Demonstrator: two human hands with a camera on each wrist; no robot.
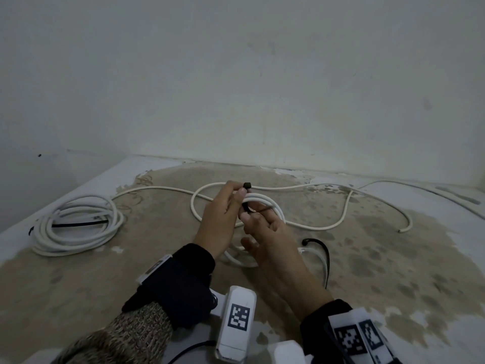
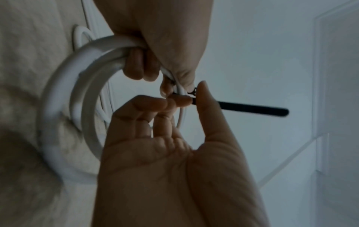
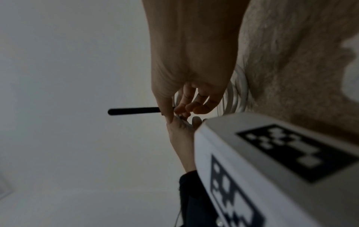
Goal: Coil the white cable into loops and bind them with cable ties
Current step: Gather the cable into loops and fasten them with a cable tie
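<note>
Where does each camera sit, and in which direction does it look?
Head: on the head, facing forward and down at the floor; left hand, right hand and sleeves show.
Left wrist: looks along the left palm at the cable tie and white cable coil.
Right wrist: looks along the right hand; the left wrist's camera box shows.
Shared: both wrist views show both hands and the tie's tail.

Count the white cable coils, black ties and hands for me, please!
White cable coils: 2
Black cable ties: 3
Hands: 2, left hand and right hand
Total: 7
</note>
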